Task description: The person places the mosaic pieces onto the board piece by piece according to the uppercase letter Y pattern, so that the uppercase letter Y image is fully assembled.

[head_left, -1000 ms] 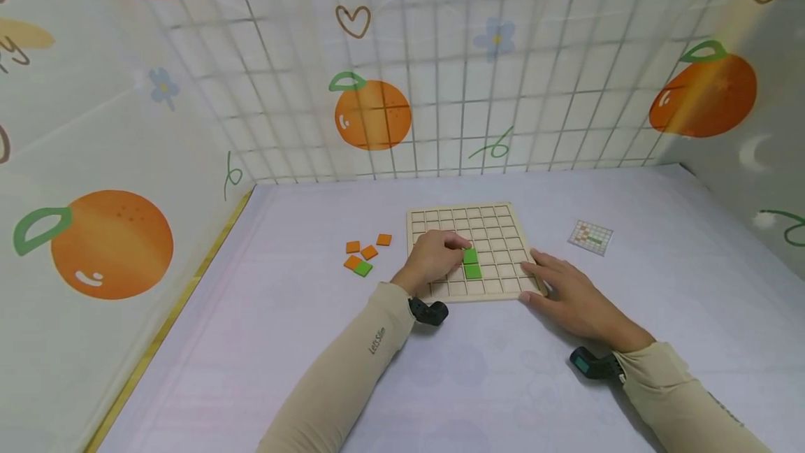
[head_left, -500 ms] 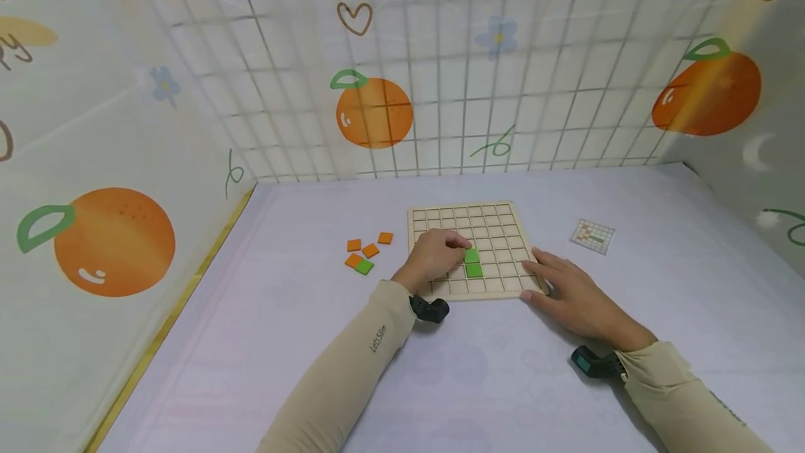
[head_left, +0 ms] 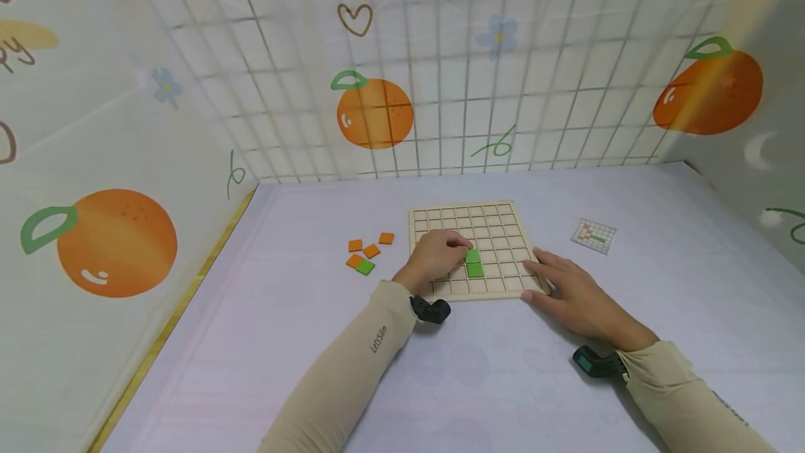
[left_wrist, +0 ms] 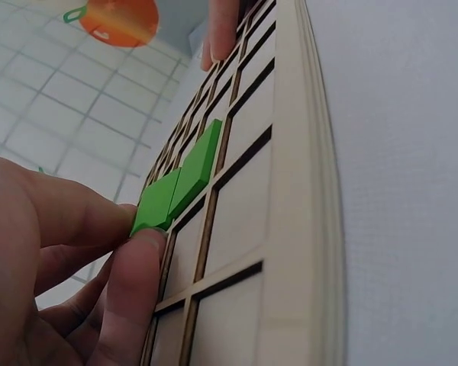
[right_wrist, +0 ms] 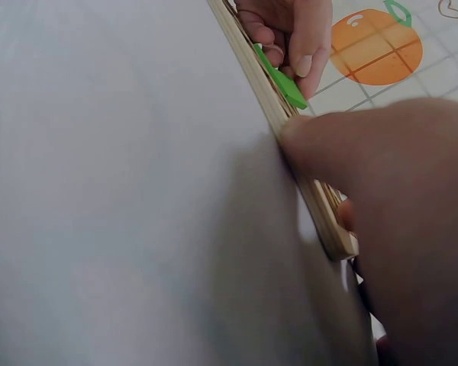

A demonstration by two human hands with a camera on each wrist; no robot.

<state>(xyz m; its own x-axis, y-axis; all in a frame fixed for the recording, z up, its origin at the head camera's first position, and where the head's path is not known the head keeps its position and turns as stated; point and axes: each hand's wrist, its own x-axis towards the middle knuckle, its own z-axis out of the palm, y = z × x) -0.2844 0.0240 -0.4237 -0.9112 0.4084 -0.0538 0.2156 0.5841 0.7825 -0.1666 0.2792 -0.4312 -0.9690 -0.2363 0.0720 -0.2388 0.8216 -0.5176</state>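
Observation:
A wooden grid board (head_left: 479,295) lies flat on the table. Two green square tiles sit side by side on it, a nearer tile (head_left: 475,270) and a farther tile (head_left: 472,256). My left hand (head_left: 435,257) reaches over the board's left half and pinches the farther tile (left_wrist: 154,202) between thumb and fingers. In the left wrist view the nearer tile (left_wrist: 196,169) looks slightly raised above the grid lines. At the board's front right corner my right hand (head_left: 575,297) rests with extended fingers on the right edge and the thumb touching the front edge.
Left of the board lie several loose orange tiles (head_left: 372,250) and one loose green tile (head_left: 365,267). To the right is a small card (head_left: 594,235) printed with a coloured grid pattern. A printed curtain (head_left: 434,47) hangs behind the table.
The whole head view has shifted very slightly. Both hands and the tiles keep their places on the board.

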